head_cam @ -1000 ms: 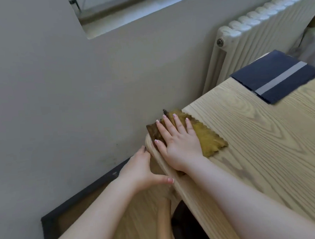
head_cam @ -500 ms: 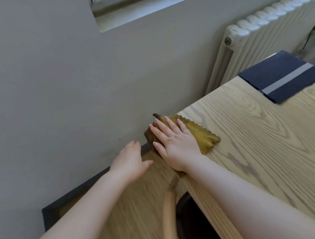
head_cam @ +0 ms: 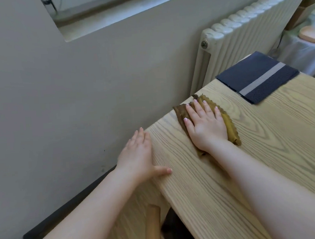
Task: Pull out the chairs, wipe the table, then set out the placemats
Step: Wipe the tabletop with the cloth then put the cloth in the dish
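Where the wooden table [head_cam: 267,149] runs along the grey wall [head_cam: 76,97], its left edge is the line everything here sits against. Off that edge, low down, a rounded wooden chair back [head_cam: 153,229] rises beside the table, with wood floor and a dark skirting strip between it and the wall. The left hand [head_cam: 137,156] lies at the table's left edge, fingers straight and close together along the side, thumb stretched out flat on the top, holding nothing. Further in from the edge, the right hand [head_cam: 205,125] presses flat, fingers spread, on a folded mustard-yellow cloth [head_cam: 230,127] whose far corner reaches the table's wall-side edge. Bare wood lies open to the right of the cloth and toward the near side. At the table's far corner lie dark blue placemats [head_cam: 256,75] with a pale stripe, stacked. Beyond that corner a white radiator [head_cam: 249,38] stands against the wall.
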